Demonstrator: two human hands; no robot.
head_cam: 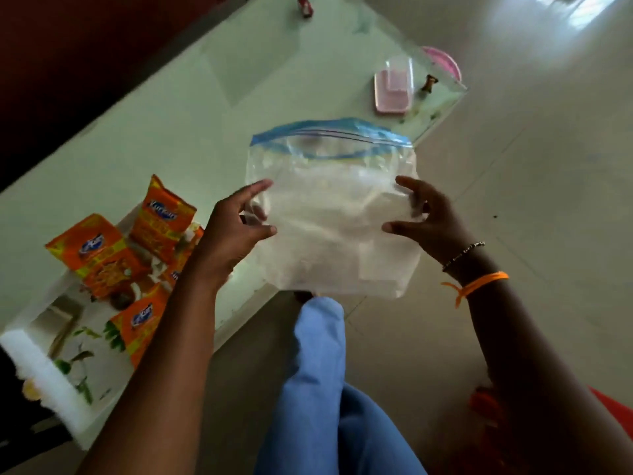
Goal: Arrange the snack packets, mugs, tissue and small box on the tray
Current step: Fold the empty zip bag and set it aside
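Right now both hands hold a clear zip bag (330, 214) in the air, above the near edge of a pale glass table (171, 108). The left hand (236, 231) pinches the bag's left side between thumb and curled fingers; the right hand (428, 217) pinches its right side the same way. Inside the bag lies something white and flat — likely the tissue, though the plastic blurs it. The blue zip strip runs along the bag's far edge, and whether it is sealed cannot be told.

To the left, near the table's front, sits a white tray (44, 368) with a leaf print. Several orange snack packets (161, 217) already crowd its far half, some leaning on each other. Far right on the table rests a pink box (392, 94) under a clear lid, well apart from the tray.

Risks, as a judgement: the bag is slack, so a pinch on thin plastic could slip, or the contents could slide out if the zip is open. Setting it on the tray could also topple the leaning packets.
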